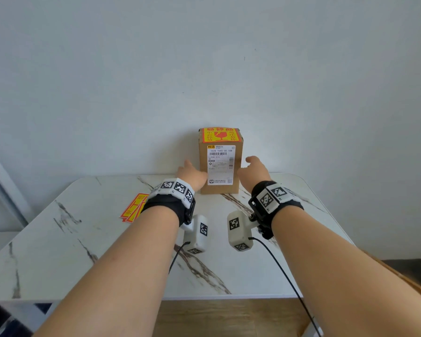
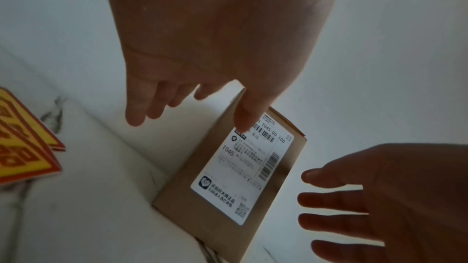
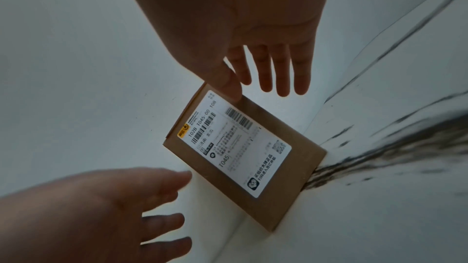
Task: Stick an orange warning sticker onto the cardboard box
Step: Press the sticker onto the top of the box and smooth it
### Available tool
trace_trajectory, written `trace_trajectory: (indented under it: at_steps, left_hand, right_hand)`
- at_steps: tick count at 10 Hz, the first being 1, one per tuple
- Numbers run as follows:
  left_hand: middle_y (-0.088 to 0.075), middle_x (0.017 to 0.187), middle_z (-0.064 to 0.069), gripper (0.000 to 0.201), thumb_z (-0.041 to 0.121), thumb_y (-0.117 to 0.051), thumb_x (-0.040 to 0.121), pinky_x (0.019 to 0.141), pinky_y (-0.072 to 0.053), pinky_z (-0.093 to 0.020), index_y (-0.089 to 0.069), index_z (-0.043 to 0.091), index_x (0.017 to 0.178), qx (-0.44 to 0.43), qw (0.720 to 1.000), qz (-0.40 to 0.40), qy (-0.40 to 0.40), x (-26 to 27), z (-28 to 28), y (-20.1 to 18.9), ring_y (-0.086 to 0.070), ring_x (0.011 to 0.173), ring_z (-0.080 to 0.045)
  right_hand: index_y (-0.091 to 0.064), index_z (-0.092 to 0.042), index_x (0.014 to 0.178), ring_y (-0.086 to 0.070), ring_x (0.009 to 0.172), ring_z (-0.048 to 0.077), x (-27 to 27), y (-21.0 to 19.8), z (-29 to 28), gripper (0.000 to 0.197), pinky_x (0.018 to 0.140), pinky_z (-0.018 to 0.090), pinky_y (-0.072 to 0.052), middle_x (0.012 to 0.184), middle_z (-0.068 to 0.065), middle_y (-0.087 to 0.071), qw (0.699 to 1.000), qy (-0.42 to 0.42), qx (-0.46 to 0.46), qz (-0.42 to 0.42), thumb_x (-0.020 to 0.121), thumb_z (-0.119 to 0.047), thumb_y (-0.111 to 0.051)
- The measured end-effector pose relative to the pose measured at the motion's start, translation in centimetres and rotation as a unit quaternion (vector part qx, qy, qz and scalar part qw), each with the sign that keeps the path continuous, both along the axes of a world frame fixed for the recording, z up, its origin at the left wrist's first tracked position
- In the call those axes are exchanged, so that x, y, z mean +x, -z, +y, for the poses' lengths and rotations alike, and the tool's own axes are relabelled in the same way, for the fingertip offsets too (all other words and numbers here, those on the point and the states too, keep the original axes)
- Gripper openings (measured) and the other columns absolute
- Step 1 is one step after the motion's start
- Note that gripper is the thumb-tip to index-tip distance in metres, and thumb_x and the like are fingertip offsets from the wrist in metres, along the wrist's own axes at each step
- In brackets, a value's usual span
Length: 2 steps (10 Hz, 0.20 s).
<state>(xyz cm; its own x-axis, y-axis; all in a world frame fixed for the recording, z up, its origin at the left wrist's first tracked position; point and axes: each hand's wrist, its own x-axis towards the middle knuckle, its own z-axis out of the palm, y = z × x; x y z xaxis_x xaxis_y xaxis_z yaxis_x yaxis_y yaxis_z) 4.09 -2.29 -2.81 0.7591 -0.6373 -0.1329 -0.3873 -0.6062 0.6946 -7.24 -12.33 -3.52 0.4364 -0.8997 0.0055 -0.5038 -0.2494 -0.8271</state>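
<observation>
A brown cardboard box with a white shipping label stands upright at the table's far edge, against the wall. An orange and yellow warning sticker lies flat on its top face. My left hand is close beside the box's left side and my right hand is close beside its right side. In the wrist views both the left hand and the right hand have straight, spread fingers and hold nothing. Each thumb lies near the box; whether it touches is unclear.
A small stack of orange warning stickers lies on the white marble table, left of my left wrist. A plain white wall rises right behind the box. Cables hang from both wrist cameras over the table's near edge.
</observation>
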Motion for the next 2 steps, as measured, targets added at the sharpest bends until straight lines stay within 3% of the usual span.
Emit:
trace_trajectory:
  at_steps: [1, 2]
  left_hand:
    - [-0.05, 0.141, -0.016, 0.052, 0.029, -0.049, 0.096, 0.084, -0.04, -0.031, -0.041, 0.003, 0.14, 0.088, 0.988, -0.091, 0.086, -1.4, 1.5, 0.1, -0.055, 0.114, -0.029]
    - [-0.049, 0.144, -0.016, 0.045, 0.028, -0.032, 0.104, 0.097, -0.039, -0.031, -0.045, 0.004, 0.14, 0.144, 0.967, -0.14, 0.156, -3.5, 3.1, -0.7, -0.05, 0.129, -0.03]
  right_hand:
    - [-0.041, -0.013, 0.141, -0.059, 0.116, 0.03, -0.9, -0.1, 0.8, 0.049, 0.088, 0.035, -0.05, 0.138, 0.012, -0.053, 0.997, -0.025, -0.013, 0.068, 0.092, -0.012, -0.045]
    - [-0.041, -0.011, 0.14, -0.058, 0.117, 0.03, -2.0, -0.4, 2.1, 0.047, 0.088, 0.035, -0.048, 0.137, 0.013, -0.052, 0.992, -0.04, -0.046, 0.114, 0.094, -0.017, -0.047]
